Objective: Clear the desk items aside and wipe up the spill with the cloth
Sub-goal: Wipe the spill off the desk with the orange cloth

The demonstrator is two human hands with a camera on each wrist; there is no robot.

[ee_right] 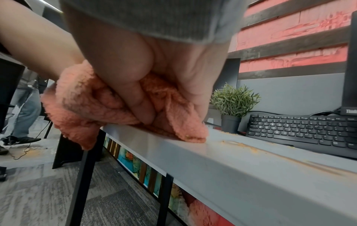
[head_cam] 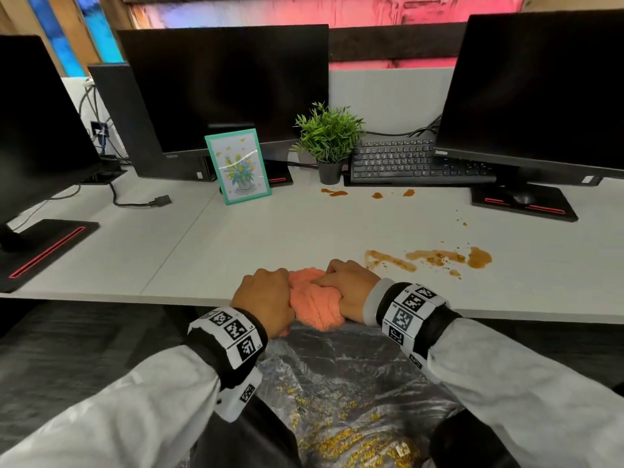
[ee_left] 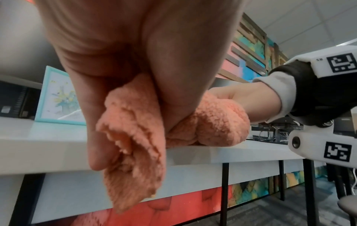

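Note:
A bunched orange cloth [head_cam: 312,300] lies at the front edge of the white desk [head_cam: 202,251], part of it hanging over the edge. My left hand [head_cam: 266,298] grips its left end [ee_left: 133,152]. My right hand [head_cam: 347,292] grips its right end [ee_right: 108,107], pressed onto the desk edge. An orange-brown spill [head_cam: 435,260] streaks the desk just right of my right hand. Smaller spill spots [head_cam: 337,193] lie in front of the potted plant [head_cam: 329,143]. A teal picture frame [head_cam: 236,165] and a black keyboard [head_cam: 405,162] stand at the back.
Three monitors [head_cam: 226,92] line the back; their stands [head_cam: 521,202] rest on the desk. A loose cable [head_cam: 141,201] lies at left. Below the desk edge, a clear plastic bag [head_cam: 354,400] holds yellow crumbs. A person's legs [ee_right: 25,107] show beyond the desk's left end.

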